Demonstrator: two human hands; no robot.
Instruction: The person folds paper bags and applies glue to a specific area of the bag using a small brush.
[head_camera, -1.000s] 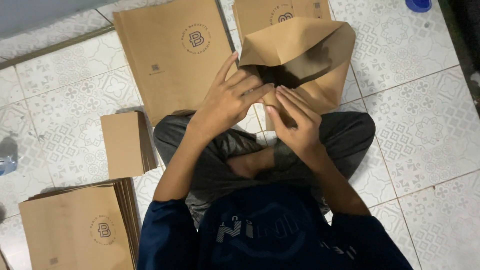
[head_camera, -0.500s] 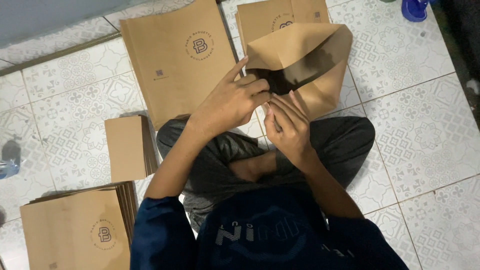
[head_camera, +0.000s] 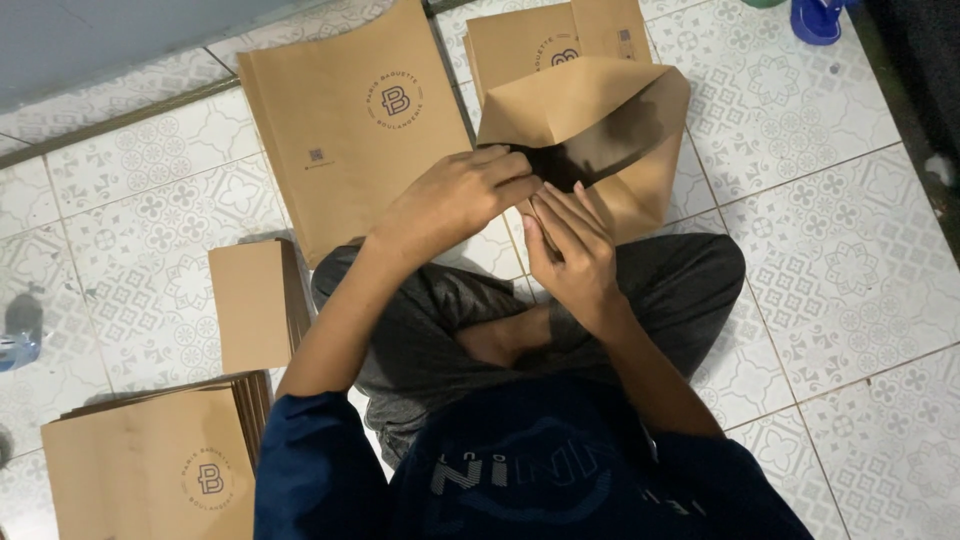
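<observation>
Above crossed legs, brown paper bag (head_camera: 610, 120) half-opened, mouth dark; left hand (head_camera: 455, 200) and right hand (head_camera: 570, 255) fingers pinching its edge.

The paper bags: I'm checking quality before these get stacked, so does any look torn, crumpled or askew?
No tears or spills show. The brown paper bag at the left hand and right hand is puffed open and tilted. The other bags, like the flat bag, lie flat.
</observation>
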